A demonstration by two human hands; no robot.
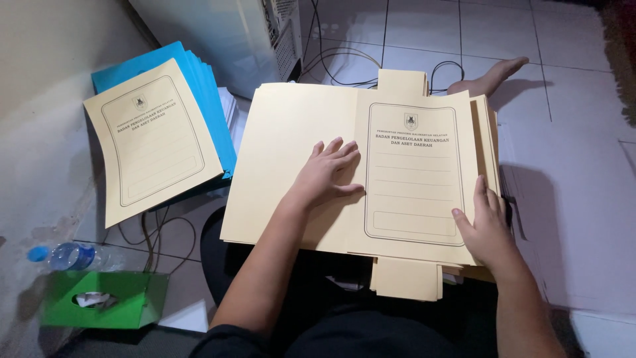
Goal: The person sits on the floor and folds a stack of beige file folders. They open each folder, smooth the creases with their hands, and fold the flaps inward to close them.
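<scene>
White floor tiles (pixel 583 40) surround a lap-borne opened cream card folder (pixel 358 172); left hand (pixel 328 174) and right hand (pixel 487 225) press flat, unclenched — uneven pressure could skew the crease or slide the stack beneath (pixel 489 132).

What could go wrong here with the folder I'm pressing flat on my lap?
The open cream folder rests on an uneven stack across the lap; the pile might slide off. The left hand presses near the fold, the right hand only at the edge, so the crease may come out crooked.
</scene>
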